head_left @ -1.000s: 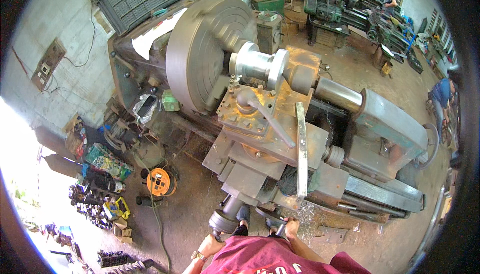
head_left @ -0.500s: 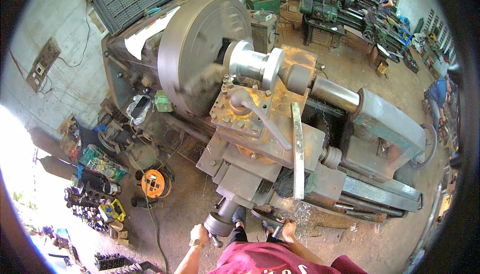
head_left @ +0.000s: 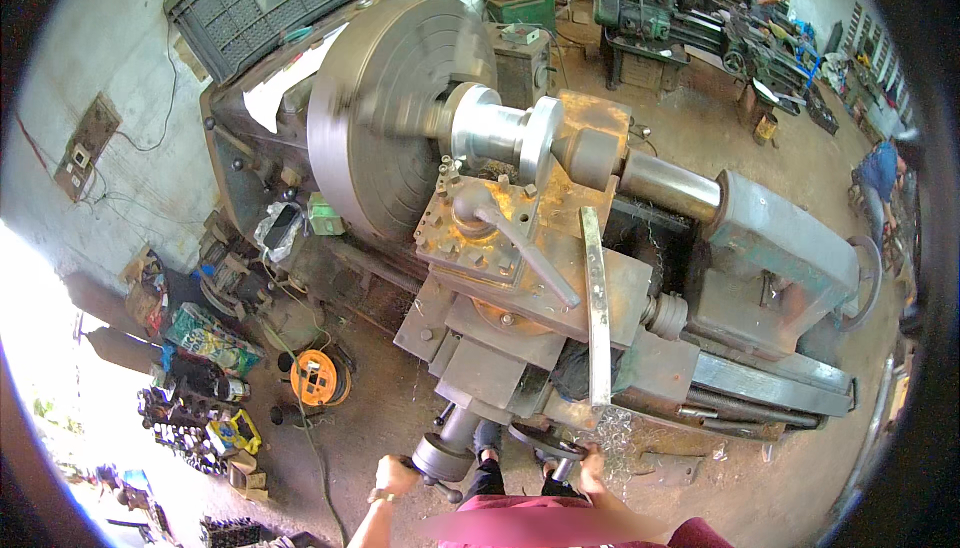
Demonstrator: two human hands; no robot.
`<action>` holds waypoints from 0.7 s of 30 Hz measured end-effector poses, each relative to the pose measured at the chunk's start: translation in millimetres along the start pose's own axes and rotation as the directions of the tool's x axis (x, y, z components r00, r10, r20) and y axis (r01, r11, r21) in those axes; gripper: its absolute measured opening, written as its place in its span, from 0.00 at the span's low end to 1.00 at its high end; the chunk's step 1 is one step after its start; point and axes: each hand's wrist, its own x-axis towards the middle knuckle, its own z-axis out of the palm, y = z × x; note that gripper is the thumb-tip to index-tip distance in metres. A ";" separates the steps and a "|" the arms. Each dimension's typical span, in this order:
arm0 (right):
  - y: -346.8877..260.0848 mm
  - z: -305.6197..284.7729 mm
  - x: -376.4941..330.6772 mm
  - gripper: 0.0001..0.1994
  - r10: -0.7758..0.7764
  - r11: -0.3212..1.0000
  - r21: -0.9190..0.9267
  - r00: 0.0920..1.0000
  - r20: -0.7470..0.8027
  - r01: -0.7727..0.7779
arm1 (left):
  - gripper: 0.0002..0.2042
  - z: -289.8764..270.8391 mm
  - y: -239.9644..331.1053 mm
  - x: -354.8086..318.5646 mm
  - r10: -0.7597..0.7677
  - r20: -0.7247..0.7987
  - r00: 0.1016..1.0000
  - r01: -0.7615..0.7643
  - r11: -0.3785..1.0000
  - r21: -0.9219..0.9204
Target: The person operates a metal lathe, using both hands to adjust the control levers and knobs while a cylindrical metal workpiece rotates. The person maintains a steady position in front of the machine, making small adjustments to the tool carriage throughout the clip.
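Note:
A large metal lathe stands in front of me. Its wide round chuck (head_left: 375, 113) is blurred by spinning, and a shiny turned workpiece (head_left: 490, 130) sits between it and the tailstock (head_left: 785, 248). My left hand (head_left: 397, 475) is closed at the side of the cross-slide crank handle (head_left: 443, 458); its fingertips are partly hidden. The right hand (head_left: 592, 468) grips the handle of the carriage handwheel (head_left: 545, 440), lower and to the right. Above both hands lies the rusty tool post (head_left: 475, 228) with its long clamping lever (head_left: 530, 258). Whether the tool touches the workpiece is hidden.
A pale metal bar (head_left: 597, 318) lies across the carriage. Curled metal chips (head_left: 615, 448) litter the floor beside my right hand. An orange cable reel (head_left: 316, 378) and a hose stand at left. Other lathes (head_left: 640, 3) and people (head_left: 880, 173) are farther off.
The ball end of the crank beside my left hand has shifted slightly right. Both hands stay at their handles. The chuck keeps spinning, and the whole view has shifted a little.

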 end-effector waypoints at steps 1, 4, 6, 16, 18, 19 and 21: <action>11.2 -8.6 4.4 0.15 -0.045 0.994 -0.101 0.998 -0.045 0.040 | 0.12 20.1 -1.8 6.2 -0.020 -0.039 0.999 0.024 0.996 0.084; 48.0 -30.2 13.0 0.18 0.101 0.940 0.328 0.995 -0.015 -0.091 | 0.13 66.0 -8.6 7.4 0.143 0.239 0.960 -0.207 0.940 0.272; 61.4 -33.9 15.6 0.19 0.177 0.925 0.354 0.981 -0.082 -0.137 | 0.13 88.8 2.5 4.1 0.105 0.312 0.944 -0.140 0.986 0.092; 112.0 -0.8 14.9 0.11 0.145 0.989 -0.013 0.982 0.118 -0.144 | 0.13 73.4 62.3 0.2 0.154 0.310 0.938 -0.146 0.988 -0.046; 142.2 -4.9 25.3 0.09 0.140 0.957 0.226 0.974 0.179 -0.179 | 0.13 70.5 66.1 3.6 0.157 0.312 0.937 -0.147 0.988 -0.058; 148.3 -2.3 41.0 0.08 0.034 0.954 0.275 0.957 0.288 -0.116 | 0.13 70.8 68.3 6.5 0.158 0.313 0.937 -0.144 0.987 -0.066; 148.9 -10.2 37.6 0.08 0.217 0.941 0.191 0.931 0.294 -0.280 | 0.13 72.0 69.2 10.1 0.153 0.314 0.937 -0.137 0.988 -0.072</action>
